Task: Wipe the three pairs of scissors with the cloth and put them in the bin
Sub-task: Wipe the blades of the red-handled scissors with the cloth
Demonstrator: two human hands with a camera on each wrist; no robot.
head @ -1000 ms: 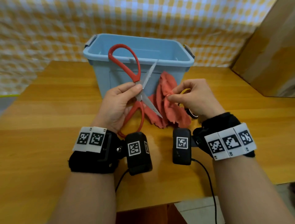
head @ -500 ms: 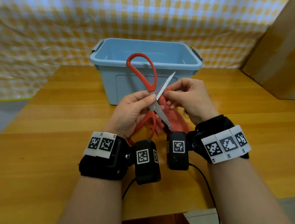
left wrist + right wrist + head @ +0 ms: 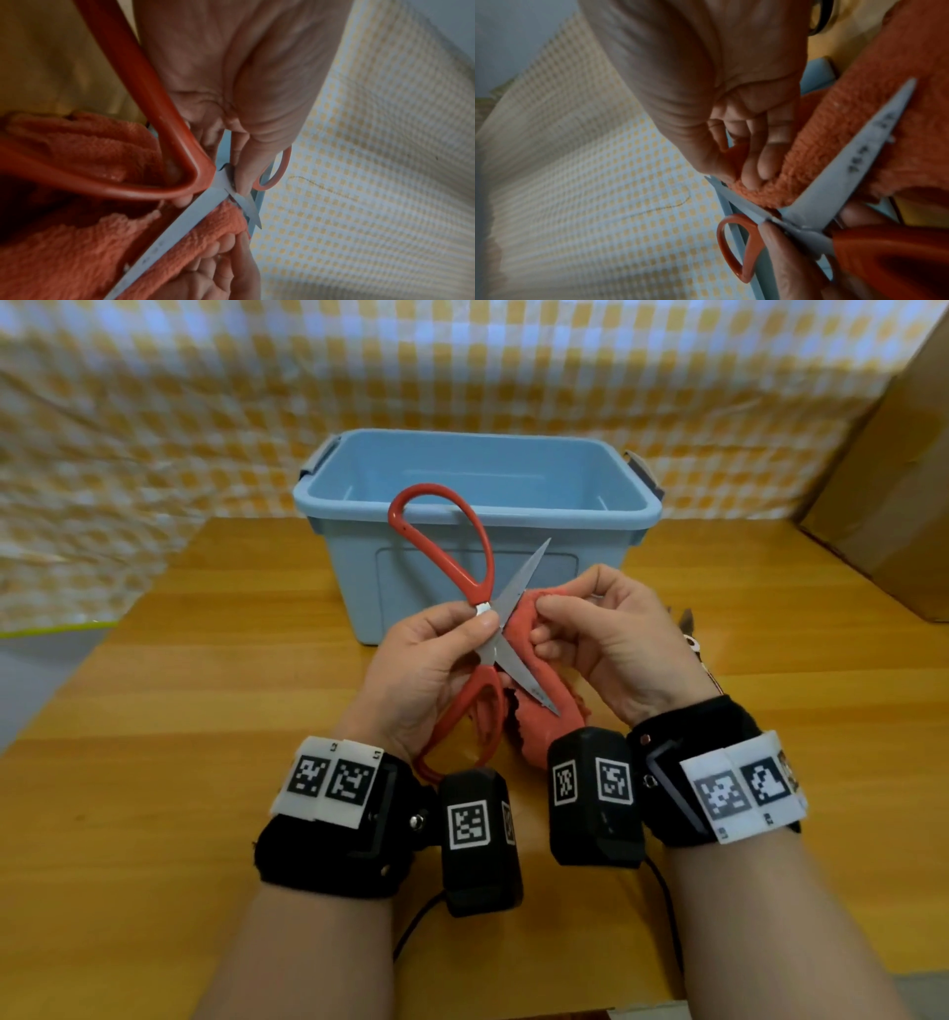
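My left hand (image 3: 480,629) grips a pair of red-handled scissors (image 3: 452,557) at the pivot, above the table in front of the light blue bin (image 3: 513,518). The blades are spread wide, one pointing up toward the bin and one down toward my wrists. My right hand (image 3: 539,621) pinches an orange-red cloth (image 3: 557,706) and holds it in the crotch between the blades. The left wrist view shows the lower blade (image 3: 185,221) lying across the cloth (image 3: 64,253). Seen from the right wrist, my fingertips (image 3: 754,174) press the cloth (image 3: 847,125) beside the blade (image 3: 847,172).
Part of another pair of scissors (image 3: 690,634) shows on the wooden table (image 3: 205,711) behind my right hand. A cardboard box (image 3: 883,505) stands at the right. A yellow checked sheet (image 3: 205,403) hangs behind the bin, whose inside shows nothing.
My right hand lifted the cloth from beside the scissors and brought it left against the spread blades. The left hand keeps its grip at the pivot.
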